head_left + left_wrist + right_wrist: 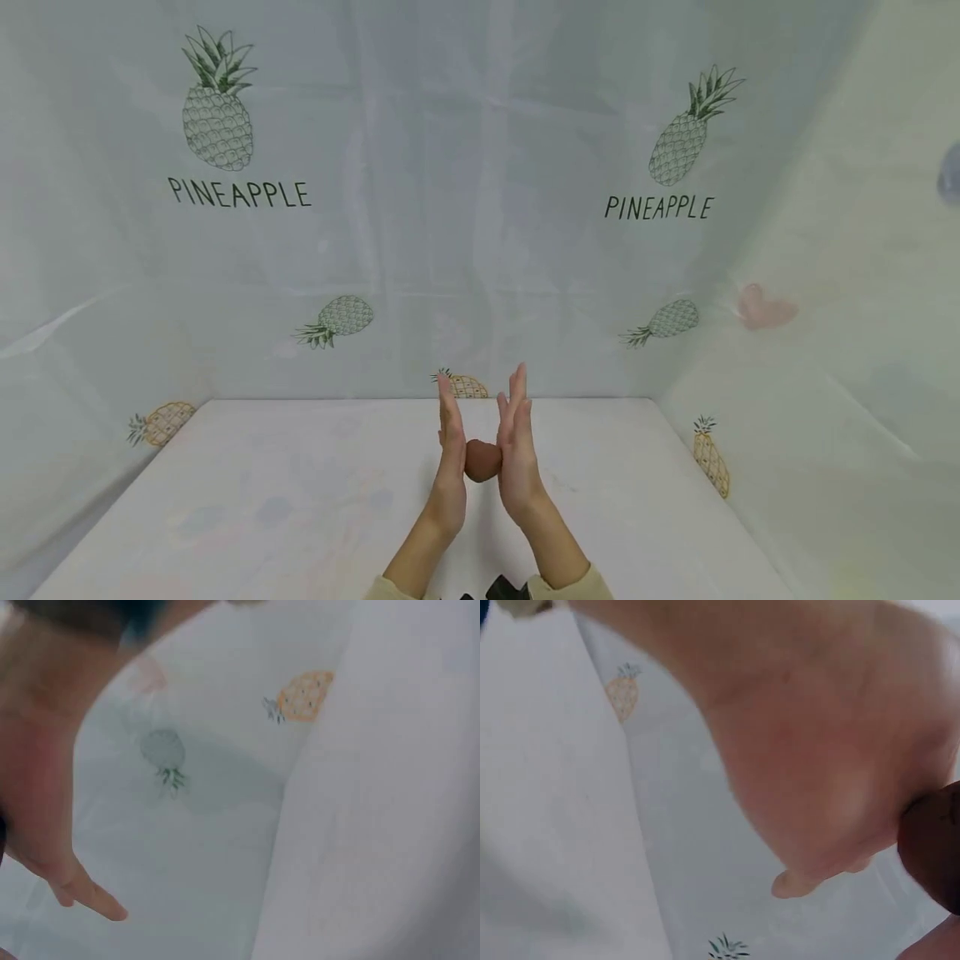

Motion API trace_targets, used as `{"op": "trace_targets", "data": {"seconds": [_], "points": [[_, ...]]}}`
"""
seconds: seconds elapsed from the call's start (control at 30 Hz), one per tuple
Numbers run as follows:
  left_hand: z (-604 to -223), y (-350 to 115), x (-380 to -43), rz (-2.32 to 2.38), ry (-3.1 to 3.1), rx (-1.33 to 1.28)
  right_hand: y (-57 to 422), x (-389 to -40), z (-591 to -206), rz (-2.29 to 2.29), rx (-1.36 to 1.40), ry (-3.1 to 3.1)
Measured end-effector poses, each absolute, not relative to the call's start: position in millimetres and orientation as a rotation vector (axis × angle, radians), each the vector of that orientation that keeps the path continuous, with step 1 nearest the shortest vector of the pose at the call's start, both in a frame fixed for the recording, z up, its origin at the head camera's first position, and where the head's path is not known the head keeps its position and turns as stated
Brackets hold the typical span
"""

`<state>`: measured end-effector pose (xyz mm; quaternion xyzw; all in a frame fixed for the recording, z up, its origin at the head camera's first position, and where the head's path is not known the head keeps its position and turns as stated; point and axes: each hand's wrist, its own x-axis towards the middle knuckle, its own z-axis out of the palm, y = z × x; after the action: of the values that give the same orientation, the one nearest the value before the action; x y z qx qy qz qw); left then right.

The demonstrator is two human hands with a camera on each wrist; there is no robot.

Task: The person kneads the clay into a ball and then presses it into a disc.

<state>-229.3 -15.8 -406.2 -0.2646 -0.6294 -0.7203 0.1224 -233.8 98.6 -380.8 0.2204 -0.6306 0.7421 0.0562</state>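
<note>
A brown, rounded lump (482, 461) with a smooth, clay-like surface sits between two upright palms in the head view. My left hand (452, 467) touches its left side with straight fingers pointing up. Against the right side of the lump lies the palm of my right hand (517, 467), its fingers also straight and slightly spread. The right wrist view shows part of the brown lump (934, 844) at its right edge, against the palm. In the left wrist view the lump is out of sight, and only part of the left hand (45, 802) appears.
Below the hands spreads a white tabletop (300, 500) with faint coloured patches. A pale curtain (465, 208) printed with pineapples hangs behind it, and similar sheets flank both sides. A small black object (506, 588) shows at the bottom edge between the sleeves.
</note>
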Motion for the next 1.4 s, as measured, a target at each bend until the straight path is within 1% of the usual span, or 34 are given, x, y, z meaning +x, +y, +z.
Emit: {"op": "trace_targets", "data": {"seconds": [0.23,0.37,0.47,0.6,0.73,0.87,1.17,1.33,1.4], "points": [[-387,-18,-210,-2.228,-1.696,-0.865,100,-235,-378,1.966,0.846,-1.927],[-379,-24,-204,-2.184,-1.68,-0.818,95,-232,-383,1.837,0.992,-1.966],[-378,-31,-206,-2.119,-1.694,-0.744,87,-226,-385,1.798,1.111,-1.967],[-380,-39,-215,-2.033,-1.724,-0.666,77,-213,-381,1.945,1.202,-1.934],[-385,-39,-219,-1.955,-1.775,-0.691,77,-203,-371,2.15,1.12,-1.867],[-389,-33,-217,-1.962,-1.806,-0.716,84,-200,-363,2.239,1.028,-1.833],[-394,-17,-204,-2.086,-1.78,-0.917,99,-212,-360,2.132,0.884,-1.798],[-387,-15,-196,-2.109,-1.723,-0.954,98,-219,-367,2.079,0.873,-1.833],[-383,-16,-193,-2.079,-1.73,-0.947,95,-220,-371,2.106,0.907,-1.85]]}}
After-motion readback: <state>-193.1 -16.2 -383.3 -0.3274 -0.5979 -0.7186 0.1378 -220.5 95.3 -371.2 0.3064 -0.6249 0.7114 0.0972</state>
